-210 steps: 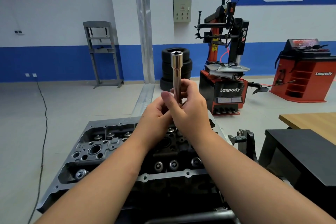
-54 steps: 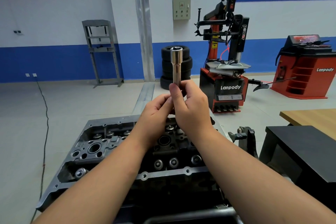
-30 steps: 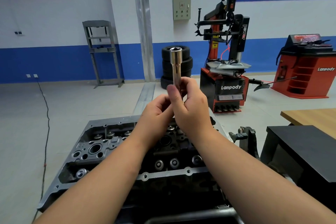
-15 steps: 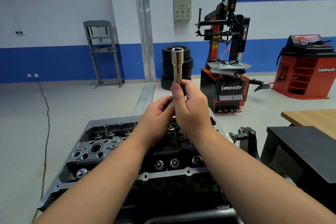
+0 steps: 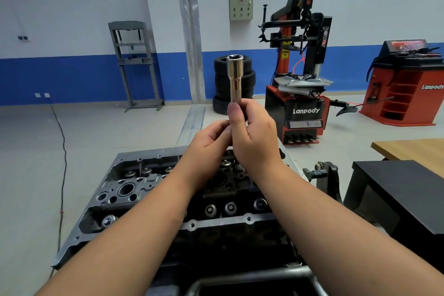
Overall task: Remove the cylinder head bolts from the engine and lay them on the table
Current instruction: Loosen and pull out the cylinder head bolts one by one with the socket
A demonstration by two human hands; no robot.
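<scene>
fingers [image 5: 236,115] of both hands gripping upright polished steel deep socket [image 5: 235,78], above grey cast cylinder head [image 5: 134,187]

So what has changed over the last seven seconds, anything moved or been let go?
Almost nothing. Both hands keep holding the long socket upright above the cylinder head; the right hand only re-gripped slightly up and down its shank, the left hand staying below. Nothing was let go; the engine is untouched.
</scene>
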